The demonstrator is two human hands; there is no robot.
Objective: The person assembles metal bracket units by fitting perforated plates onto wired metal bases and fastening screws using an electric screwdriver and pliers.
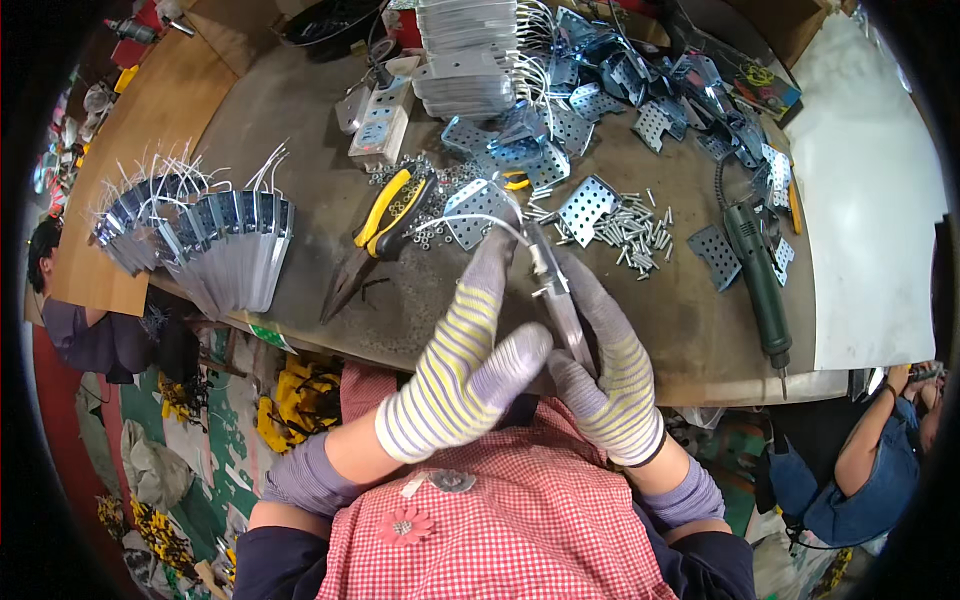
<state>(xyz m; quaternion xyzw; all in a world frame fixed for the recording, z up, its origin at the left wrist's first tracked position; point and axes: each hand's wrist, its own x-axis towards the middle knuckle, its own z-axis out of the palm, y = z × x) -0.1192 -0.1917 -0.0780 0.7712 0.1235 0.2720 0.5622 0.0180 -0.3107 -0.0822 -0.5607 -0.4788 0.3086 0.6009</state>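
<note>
In the head view, a long metal strip (557,300) with a white wire is pinched between the gloved left hand (462,365) and right hand (610,365), near the front edge of the worktop (300,150). Yellow-handled pliers (385,225) and loose screws (630,232) are seen just beyond.

Gloved hands: left hand (462,372), right hand (608,375) gripping metal strip (556,296); pliers (380,232) near.

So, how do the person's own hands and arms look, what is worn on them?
Both the left hand and the right hand wear knitted gloves, grey-lilac with yellow stripes and ribbed cuffs. Above the bare wrists, purple sleeve covers wrap the forearms, over dark sleeves. A red-and-white checked apron lies below.
</note>
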